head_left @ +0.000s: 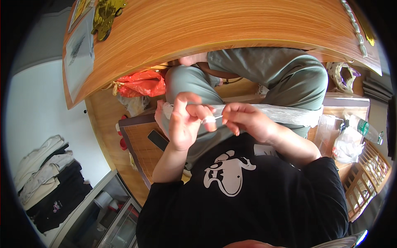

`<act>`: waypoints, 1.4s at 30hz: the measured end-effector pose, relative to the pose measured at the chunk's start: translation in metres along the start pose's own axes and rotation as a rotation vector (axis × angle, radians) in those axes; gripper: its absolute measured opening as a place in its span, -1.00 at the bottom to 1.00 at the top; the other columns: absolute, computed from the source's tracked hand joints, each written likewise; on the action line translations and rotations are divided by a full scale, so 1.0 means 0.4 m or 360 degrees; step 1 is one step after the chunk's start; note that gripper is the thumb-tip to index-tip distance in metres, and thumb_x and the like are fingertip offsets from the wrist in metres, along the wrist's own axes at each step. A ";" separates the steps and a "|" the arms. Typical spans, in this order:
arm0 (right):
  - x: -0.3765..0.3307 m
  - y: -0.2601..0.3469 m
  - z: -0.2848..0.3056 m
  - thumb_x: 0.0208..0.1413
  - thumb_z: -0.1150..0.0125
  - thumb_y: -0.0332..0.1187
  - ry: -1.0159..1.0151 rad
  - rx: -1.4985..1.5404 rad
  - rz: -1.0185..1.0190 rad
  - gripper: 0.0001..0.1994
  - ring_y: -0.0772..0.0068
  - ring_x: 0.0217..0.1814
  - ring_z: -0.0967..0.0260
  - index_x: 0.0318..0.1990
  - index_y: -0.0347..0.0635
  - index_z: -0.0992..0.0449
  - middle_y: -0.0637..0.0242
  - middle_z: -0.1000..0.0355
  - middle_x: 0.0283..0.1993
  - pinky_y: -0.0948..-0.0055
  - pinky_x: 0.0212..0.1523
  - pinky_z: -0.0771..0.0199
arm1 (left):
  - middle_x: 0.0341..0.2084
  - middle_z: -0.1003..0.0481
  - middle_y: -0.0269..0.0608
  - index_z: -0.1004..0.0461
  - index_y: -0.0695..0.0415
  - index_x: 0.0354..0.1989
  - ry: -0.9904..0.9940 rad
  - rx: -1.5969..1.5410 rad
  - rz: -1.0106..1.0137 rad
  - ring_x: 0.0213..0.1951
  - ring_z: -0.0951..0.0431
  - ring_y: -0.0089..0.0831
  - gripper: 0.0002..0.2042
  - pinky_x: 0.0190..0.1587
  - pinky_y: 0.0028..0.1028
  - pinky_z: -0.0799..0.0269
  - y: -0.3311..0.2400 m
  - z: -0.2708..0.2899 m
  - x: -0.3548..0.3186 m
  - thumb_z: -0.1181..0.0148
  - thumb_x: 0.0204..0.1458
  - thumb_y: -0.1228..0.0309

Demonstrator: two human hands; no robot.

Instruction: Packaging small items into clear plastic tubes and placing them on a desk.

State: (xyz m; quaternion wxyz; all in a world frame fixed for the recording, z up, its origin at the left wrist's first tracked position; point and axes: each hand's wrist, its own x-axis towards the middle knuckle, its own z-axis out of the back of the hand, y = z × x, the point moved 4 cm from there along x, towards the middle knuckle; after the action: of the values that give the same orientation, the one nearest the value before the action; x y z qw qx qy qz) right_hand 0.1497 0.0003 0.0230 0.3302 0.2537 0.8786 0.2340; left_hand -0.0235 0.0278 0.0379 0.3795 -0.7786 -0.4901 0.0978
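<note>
desk [231,25]: glossy wood | bag [142,84]: shiny red plastic | wrapper [281,113]: crinkled clear plastic

Home: wooden table [215,29], piled clothes [45,173]

a long clear plastic sleeve package [273,113] lies across my lap; a crumpled red plastic bag [140,84] sits under the desk.

Black short-sleeved shirt [248,206] with white cartoon print [227,173], grey-green trousers [281,74].
</note>
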 end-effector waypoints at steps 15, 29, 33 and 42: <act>-0.034 0.078 -0.039 0.33 0.09 -0.34 0.0120 -0.0264 0.0224 -0.82 0.64 -0.33 -0.22 -0.26 -0.23 -0.39 0.47 -0.28 -0.35 0.60 -0.25 -0.25 | -0.29 -0.54 -0.01 -0.06 0.33 0.25 -0.0332 0.1558 0.0145 -0.14 -0.57 -0.29 -0.25 0.18 -0.28 -0.17 0.012 -0.035 0.012 0.12 0.18 -0.16; -0.022 0.040 -0.015 0.28 0.02 -0.40 0.0087 -0.0698 0.0059 -0.87 0.64 -0.31 -0.28 -0.26 -0.28 -0.38 0.45 -0.32 -0.37 0.59 -0.24 -0.29 | -0.16 -0.56 0.06 0.17 0.23 0.34 -0.0385 0.0671 0.0134 -0.03 -0.53 -0.26 -0.18 0.12 -0.23 -0.26 0.005 -0.046 0.028 0.30 0.17 -0.25; -0.029 0.076 -0.013 0.29 0.03 -0.39 0.0142 -0.0479 0.0213 -0.85 0.64 -0.32 -0.28 -0.28 -0.29 -0.38 0.43 -0.33 -0.37 0.58 -0.26 -0.29 | -0.67 -0.36 -0.33 -0.35 0.23 -0.17 0.0124 -0.0087 0.0289 -0.72 -0.34 -0.55 -0.30 -0.15 -0.41 -0.35 0.013 -0.013 0.012 0.31 0.14 -0.30; -0.027 0.062 -0.006 0.31 0.05 -0.36 0.0102 -0.0706 0.0137 -0.84 0.65 -0.32 -0.30 -0.26 -0.25 -0.39 0.44 -0.33 -0.37 0.61 -0.24 -0.30 | -0.40 -0.53 -0.05 -0.06 0.31 0.20 -0.0271 0.0353 0.0246 -0.34 -0.58 -0.30 -0.16 -0.06 -0.38 -0.37 -0.002 -0.054 0.047 0.28 0.11 -0.33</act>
State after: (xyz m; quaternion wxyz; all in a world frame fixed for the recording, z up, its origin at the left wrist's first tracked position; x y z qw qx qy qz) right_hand 0.1624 0.0123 0.0439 0.3396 0.2046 0.8040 0.4431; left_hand -0.0033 0.0328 0.0574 0.4116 -0.7562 -0.4453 0.2458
